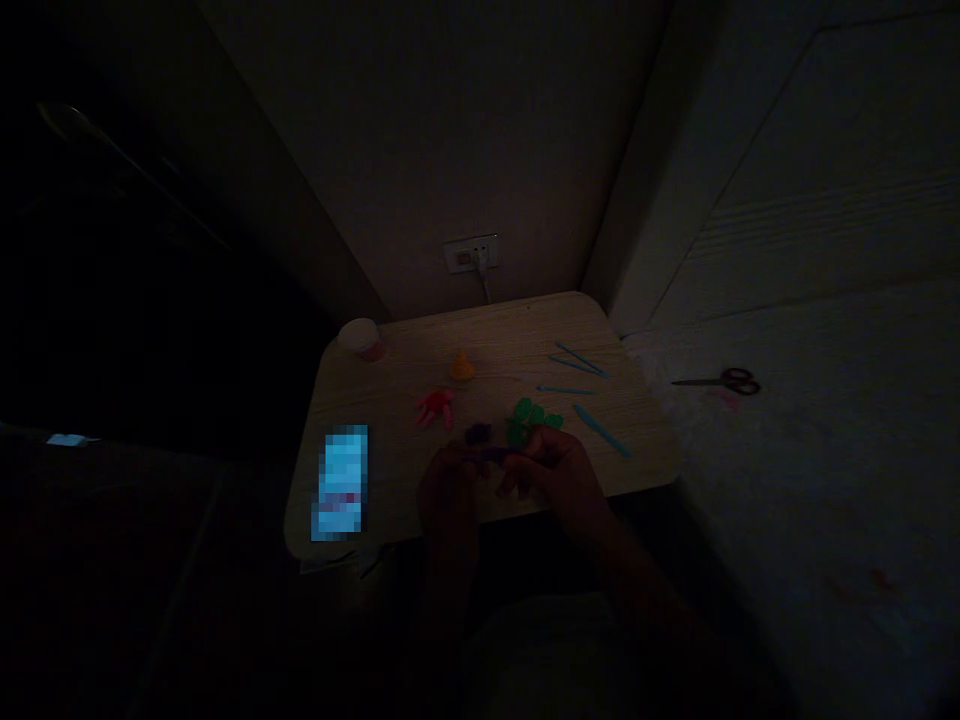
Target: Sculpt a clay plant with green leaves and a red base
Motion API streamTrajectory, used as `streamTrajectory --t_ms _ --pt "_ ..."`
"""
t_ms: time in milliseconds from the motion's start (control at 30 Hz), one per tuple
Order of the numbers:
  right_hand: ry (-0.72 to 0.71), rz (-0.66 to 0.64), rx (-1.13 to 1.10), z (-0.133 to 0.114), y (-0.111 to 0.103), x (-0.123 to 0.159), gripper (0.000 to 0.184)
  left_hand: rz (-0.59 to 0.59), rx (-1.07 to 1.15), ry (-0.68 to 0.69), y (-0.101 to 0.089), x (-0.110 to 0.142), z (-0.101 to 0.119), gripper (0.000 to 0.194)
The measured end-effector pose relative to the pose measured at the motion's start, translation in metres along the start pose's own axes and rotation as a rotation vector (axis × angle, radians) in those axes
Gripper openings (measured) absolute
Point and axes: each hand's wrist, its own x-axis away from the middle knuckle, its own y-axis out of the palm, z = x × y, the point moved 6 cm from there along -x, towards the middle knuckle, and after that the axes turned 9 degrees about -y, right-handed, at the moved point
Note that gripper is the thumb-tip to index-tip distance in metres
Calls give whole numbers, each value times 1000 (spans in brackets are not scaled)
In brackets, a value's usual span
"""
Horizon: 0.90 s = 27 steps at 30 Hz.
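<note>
Between my two hands a thin strip of purple modelling clay [491, 454] is stretched low over the front of the small table. My left hand [448, 488] pinches its left end, with the fingers mostly in shadow. At the other end, the fingertips of my right hand [559, 472] are closed on it. Just behind the strip lies a dark purple lump [478, 433]. A green piece with rounded lobes [531, 418] rests right behind my right hand. Farther left are a red and pink figure with several legs [436, 407] and a peaked orange piece [462, 367].
The wooden table [405, 345] stands against a wall with a socket [471, 254] and plug. Thin blue tools [579, 360] and a wider blue knife-like tool [602, 431] lie at right. A lit phone [341, 483], a tub [361, 338] and, off the table, scissors [724, 381] are visible. Lighting is dim.
</note>
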Motion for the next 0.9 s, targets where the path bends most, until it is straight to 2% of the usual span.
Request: streamTrajectory --t_ms 133,300,467,567,667,767,900 --pt "-4 -49 -2 1 1 0 42 -64 -56 76 6 1 6 43" --pt "13 -109 -58 6 3 1 43 -79 -1 100 5 -1 5 34" --pt "-1 -143 -79 7 4 2 40 38 -56 50 -5 -2 0 40" --pt "-11 -138 -30 6 2 2 36 134 -100 -5 -11 -1 -3 43" --pt "-13 -135 30 5 2 3 30 182 -116 -7 -14 -2 -2 42" --pt "-20 -124 76 5 2 2 25 192 -198 20 -13 -1 1 38" --pt "-30 -70 152 4 -1 1 20 105 -220 83 -7 3 6 42"
